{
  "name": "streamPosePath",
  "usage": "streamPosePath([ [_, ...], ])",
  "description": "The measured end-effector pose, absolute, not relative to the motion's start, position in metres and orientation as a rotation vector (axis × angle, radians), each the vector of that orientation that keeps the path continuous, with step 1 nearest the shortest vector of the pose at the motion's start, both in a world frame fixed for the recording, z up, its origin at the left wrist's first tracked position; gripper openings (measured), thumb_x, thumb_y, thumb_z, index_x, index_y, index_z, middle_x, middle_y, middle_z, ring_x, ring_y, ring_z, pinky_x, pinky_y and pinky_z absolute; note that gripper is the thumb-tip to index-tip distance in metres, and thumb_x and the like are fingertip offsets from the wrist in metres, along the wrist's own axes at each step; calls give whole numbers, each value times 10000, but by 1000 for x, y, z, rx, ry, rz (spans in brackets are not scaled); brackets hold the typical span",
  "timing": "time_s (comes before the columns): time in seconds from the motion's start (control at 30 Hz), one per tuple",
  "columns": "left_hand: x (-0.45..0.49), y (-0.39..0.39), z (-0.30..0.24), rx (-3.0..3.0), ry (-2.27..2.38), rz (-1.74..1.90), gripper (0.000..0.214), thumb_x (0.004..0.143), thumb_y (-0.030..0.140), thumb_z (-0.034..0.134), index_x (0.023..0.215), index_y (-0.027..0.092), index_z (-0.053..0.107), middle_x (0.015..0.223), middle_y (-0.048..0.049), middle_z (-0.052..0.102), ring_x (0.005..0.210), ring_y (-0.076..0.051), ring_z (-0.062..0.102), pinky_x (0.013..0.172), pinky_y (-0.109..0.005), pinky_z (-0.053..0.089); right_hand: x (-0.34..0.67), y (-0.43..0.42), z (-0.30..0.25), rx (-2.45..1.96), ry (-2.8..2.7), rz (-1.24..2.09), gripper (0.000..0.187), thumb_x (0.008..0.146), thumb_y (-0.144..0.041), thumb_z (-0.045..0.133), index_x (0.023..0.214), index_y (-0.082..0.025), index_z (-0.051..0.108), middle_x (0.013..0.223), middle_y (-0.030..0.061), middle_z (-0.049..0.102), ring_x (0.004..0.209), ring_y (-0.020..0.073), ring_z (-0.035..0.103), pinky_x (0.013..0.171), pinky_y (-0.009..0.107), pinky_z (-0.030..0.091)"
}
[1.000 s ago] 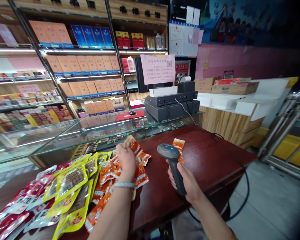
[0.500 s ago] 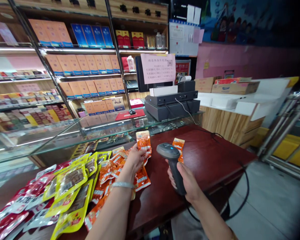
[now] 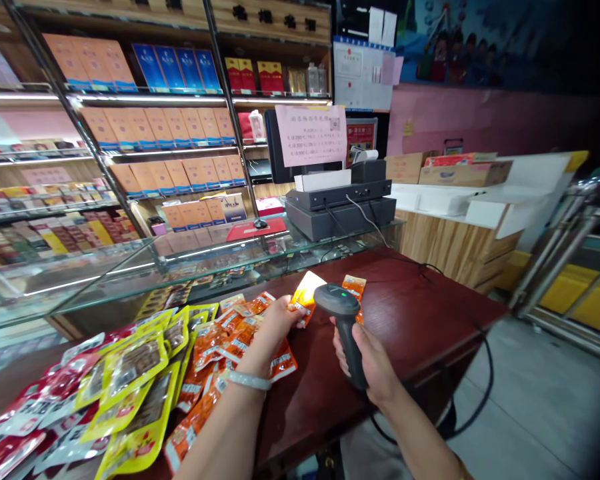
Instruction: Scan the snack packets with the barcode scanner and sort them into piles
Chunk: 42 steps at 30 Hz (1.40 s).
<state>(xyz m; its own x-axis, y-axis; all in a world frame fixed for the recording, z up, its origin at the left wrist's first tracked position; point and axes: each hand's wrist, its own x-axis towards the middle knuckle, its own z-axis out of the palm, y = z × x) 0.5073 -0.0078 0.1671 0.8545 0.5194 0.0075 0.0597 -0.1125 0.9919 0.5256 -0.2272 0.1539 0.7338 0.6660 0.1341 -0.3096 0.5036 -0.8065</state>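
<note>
My left hand [image 3: 284,319] is closed on a small orange snack packet [image 3: 307,293], lit brightly by the scanner's beam. My right hand [image 3: 364,363] wraps round the handle of a grey barcode scanner [image 3: 338,301], whose top light glows green. The scanner's head points left at the packet, close beside it. Behind the scanner, another orange packet [image 3: 354,287] lies on the dark red table and is partly hidden. Below and left of my left hand is a heap of orange packets [image 3: 237,340], and left of these lie yellow snack bags [image 3: 140,373].
Red and silver bags [image 3: 45,407] lie at the far left of the table [image 3: 420,320]. A glass display counter [image 3: 130,267] runs behind it. A cash register [image 3: 340,217] with a screen stands at the back. The scanner's black cable [image 3: 490,380] loops off the right side.
The packet in my left hand has moved right, up to the scanner head, and tilted. Light now falls on it, and the scanner's indicator has turned from blue to green.
</note>
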Motion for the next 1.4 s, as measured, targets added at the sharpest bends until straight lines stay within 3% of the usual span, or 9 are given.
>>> streamPosePath([
  [0.1, 502, -21, 173, 1603, 385, 363, 341, 620, 223, 825, 905, 140, 659, 710, -24, 702, 569, -135, 646, 586, -260, 550, 525, -227, 155, -860, -450, 624, 472, 881, -589, 585, 1111, -177, 584, 634, -40, 502, 428, 62, 356, 376, 173, 304],
  [0.17, 498, -33, 181, 1541, 225, 286, 462, 622, 190, 828, 1056, 165, 673, 869, -61, 738, 772, -171, 699, 752, -305, 571, 524, -227, 156, -865, -438, 637, 463, 873, -595, 593, 1084, -183, 592, 634, -36, 507, 435, 65, 359, 378, 174, 301],
  [0.33, 490, -26, 196, 1818, 247, 491, 550, 624, 104, 795, 1145, 238, 681, 1183, -88, 700, 1204, -246, 596, 1045, -380, 446, 525, -227, 155, -856, -414, 657, 400, 884, -577, 591, 964, -185, 596, 615, -37, 491, 436, 65, 358, 388, 177, 293],
  [0.5, 474, 12, 197, 2538, 800, 624, 261, 725, 276, 744, 974, 198, 725, 1122, -162, 694, 1179, -345, 585, 1049, -464, 396, 525, -227, 156, -867, -406, 680, 413, 866, -587, 608, 926, -178, 598, 615, -27, 501, 431, 66, 360, 387, 180, 288],
  [0.7, 467, 15, 191, 2796, 1152, 274, 624, 649, 591, 735, 1063, 127, 670, 1357, -274, 525, 1354, -463, 365, 1062, -573, 310, 525, -227, 155, -888, -411, 682, 437, 862, -606, 599, 792, -175, 581, 586, -20, 493, 430, 73, 369, 389, 187, 282],
  [0.9, 476, 10, 184, 2776, 1033, 247, 624, 660, 638, 705, 1068, 168, 660, 1299, -243, 571, 1303, -441, 420, 1052, -561, 301, 526, -227, 154, -873, -424, 693, 407, 867, -584, 609, 909, -180, 610, 631, -24, 508, 432, 69, 377, 394, 186, 290],
  [1.07, 477, 4, 182, 2771, 830, 322, 902, 615, 586, 777, 1412, 294, 474, 1418, -193, 509, 1341, -426, 395, 1090, -554, 244, 525, -227, 156, -868, -410, 709, 414, 858, -589, 619, 897, -178, 611, 613, -27, 506, 422, 59, 371, 392, 177, 286],
  [1.27, 482, -15, 182, 2758, 536, 293, 630, 701, 543, 747, 1280, 323, 633, 1318, -131, 621, 1218, -350, 552, 1066, -459, 326, 525, -226, 157, -874, -394, 703, 450, 855, -586, 628, 1032, -173, 621, 616, -25, 524, 426, 61, 383, 391, 174, 295],
  [1.4, 487, -21, 184, 2600, 323, 297, 329, 711, 300, 768, 1037, 324, 738, 1197, -49, 702, 1177, -284, 591, 1127, -440, 272, 524, -227, 157, -870, -410, 710, 456, 858, -589, 622, 1041, -171, 618, 617, -27, 515, 425, 59, 379, 389, 174, 293],
])
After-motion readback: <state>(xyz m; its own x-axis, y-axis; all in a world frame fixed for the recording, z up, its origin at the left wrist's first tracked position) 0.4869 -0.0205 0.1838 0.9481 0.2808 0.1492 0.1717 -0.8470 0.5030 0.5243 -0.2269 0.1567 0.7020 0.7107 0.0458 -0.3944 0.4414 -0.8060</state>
